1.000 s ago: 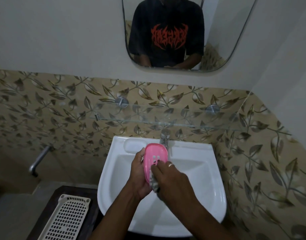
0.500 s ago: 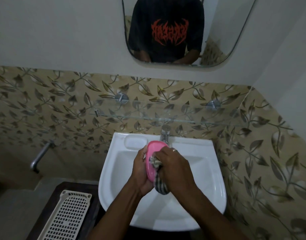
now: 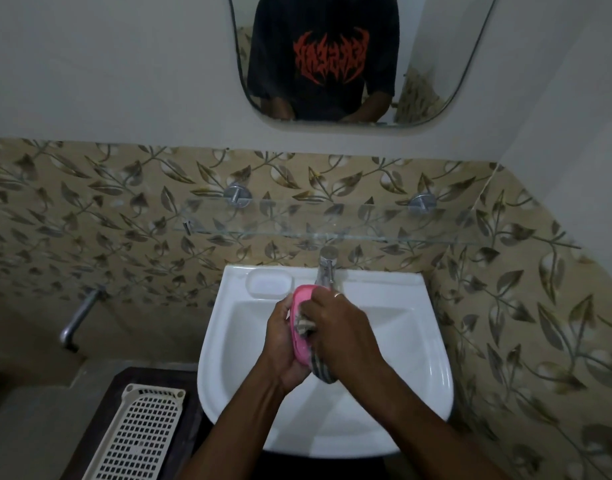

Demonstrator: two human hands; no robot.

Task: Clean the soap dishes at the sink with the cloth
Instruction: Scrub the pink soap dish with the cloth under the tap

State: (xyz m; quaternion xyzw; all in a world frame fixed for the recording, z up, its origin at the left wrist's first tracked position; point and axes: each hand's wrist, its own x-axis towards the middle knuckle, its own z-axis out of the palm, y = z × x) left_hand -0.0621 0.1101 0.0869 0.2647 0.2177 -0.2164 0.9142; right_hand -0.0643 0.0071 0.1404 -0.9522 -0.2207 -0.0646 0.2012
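Observation:
Over the white sink my left hand grips a pink soap dish, held on edge with its inside facing right. My right hand presses a striped grey cloth into the dish; the cloth's tail hangs below my palm. Most of the dish is hidden by my fingers. A soap recess is moulded into the sink's back left corner.
A chrome tap stands at the sink's back, just beyond my hands. A glass shelf runs above it, under a mirror. A cream perforated tray lies on a dark surface at lower left. A wall tap sticks out left.
My right hand has slid up over the dish with the cloth, covering the slotted face that showed a second ago. The left hand keeps its hold.

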